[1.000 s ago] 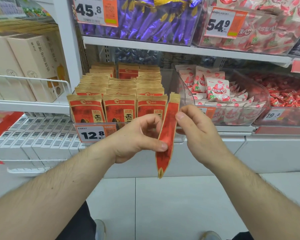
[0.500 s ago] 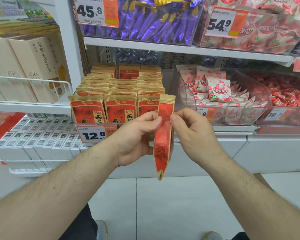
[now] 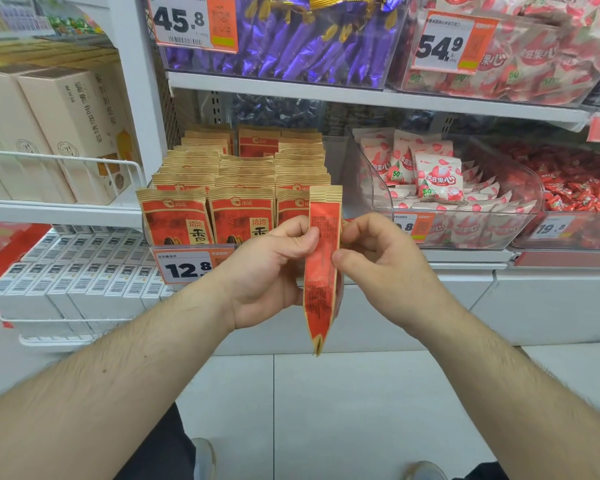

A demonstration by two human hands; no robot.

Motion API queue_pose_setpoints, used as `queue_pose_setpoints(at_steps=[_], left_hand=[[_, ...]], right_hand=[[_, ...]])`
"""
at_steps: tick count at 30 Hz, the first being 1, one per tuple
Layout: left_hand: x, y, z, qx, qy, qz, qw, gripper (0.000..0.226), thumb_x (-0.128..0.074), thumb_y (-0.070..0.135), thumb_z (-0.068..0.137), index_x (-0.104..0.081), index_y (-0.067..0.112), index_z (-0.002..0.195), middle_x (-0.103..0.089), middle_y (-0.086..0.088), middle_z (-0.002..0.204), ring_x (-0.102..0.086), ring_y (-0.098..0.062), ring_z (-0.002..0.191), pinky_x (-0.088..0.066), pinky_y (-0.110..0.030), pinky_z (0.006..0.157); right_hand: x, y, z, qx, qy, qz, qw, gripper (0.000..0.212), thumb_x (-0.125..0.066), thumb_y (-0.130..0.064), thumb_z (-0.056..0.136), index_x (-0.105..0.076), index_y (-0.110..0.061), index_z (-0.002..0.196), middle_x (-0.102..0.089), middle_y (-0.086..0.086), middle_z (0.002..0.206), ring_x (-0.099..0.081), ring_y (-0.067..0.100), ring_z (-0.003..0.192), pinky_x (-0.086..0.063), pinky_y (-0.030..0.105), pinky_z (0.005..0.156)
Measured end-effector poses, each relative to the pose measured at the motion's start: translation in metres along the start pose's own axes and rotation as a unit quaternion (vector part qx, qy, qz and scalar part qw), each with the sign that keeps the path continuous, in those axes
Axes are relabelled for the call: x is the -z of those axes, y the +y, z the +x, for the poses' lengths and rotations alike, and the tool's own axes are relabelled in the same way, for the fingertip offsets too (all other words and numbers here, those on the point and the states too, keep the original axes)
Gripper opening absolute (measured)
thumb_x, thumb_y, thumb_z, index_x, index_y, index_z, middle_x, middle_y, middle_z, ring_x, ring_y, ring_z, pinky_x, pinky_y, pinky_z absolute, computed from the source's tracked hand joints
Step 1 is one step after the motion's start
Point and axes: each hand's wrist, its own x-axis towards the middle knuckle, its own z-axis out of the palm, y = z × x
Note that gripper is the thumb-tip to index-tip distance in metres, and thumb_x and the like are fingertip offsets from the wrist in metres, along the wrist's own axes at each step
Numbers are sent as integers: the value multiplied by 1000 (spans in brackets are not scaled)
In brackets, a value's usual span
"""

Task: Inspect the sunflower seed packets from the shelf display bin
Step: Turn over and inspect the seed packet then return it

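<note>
1. Sunflower seed packet, the flat red-and-kraft-paper kind point(image 3: 321, 268), is up in front of the shelf, held upright and turned almost edge-on so only a narrow strip with tiny print shows. Its notched bottom end hangs over the pale floor tiles.
2. Left hand point(image 3: 267, 271) pinches the packet's left edge, thumb on the near side and curled fingers behind it.
3. Right hand point(image 3: 381, 261) has it from the other edge, thumb pressed on the near face about halfway down, fingers curled around the back.
4. Right behind the hands sits the clear plastic display bin point(image 3: 336, 157) packed with rows of matching seed packets point(image 3: 243, 174) standing upright, fronts facing out. A white-and-orange price tag reading 12.8 point(image 3: 187, 268) is clipped on its front.
5. Next bin to the right has white-and-pink strawberry candy bags point(image 3: 437, 178), then one with small red wrapped candies point(image 3: 575, 181).
6. Shelf above: purple foil sweets point(image 3: 291, 43) with a 45.8 tag.
7. Off to the left, beige cardboard boxes point(image 3: 66, 129) behind a white wire rail.
</note>
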Motion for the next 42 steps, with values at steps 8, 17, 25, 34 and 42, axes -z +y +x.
queue_pose_setpoints(at_steps=[8,17,25,34,42], left_hand=[[0,3,-1,-5,7,6,1000,33,-59,29,83,-53,14,112,-56,-13,87,-55,-27,75,-52,-44,71],[1,6,0,-37,32,-25,998,41,-56,28,87,-50,17,126,-49,-17,110,-49,-30,93,-47,-48,84],[2,11,-2,-49,32,-53,997,45,-51,30,89,-48,18,131,-51,-18,120,-49,-36,110,-45,-60,94],[2,11,-1,-53,18,-76,996,35,-51,28,89,-54,20,122,-63,-11,108,-63,-29,94,-47,-59,92],[1,12,1,-86,90,-56,991,14,-50,26,93,-56,16,102,-72,-9,101,-70,-24,88,-60,-48,75]], right_hand=[[7,0,-2,2,-41,-4,999,32,-78,-10,76,-56,-22,96,-68,-6,107,-64,3,105,-48,18,90],[5,-3,-9,4,-123,-111,986,71,-79,-38,54,-38,-42,112,-52,-22,122,-54,-2,114,-44,21,94],[16,-8,-10,22,-160,-75,984,77,-90,-20,58,-46,-46,115,-55,-18,122,-71,12,90,-59,40,85],[26,-9,-9,20,-164,-65,984,74,-92,-10,62,-53,-43,114,-57,-11,124,-72,17,85,-59,41,85],[19,-13,-13,38,-107,-138,984,79,-91,-31,59,-42,-45,119,-55,-23,112,-59,-6,94,-53,18,75]])
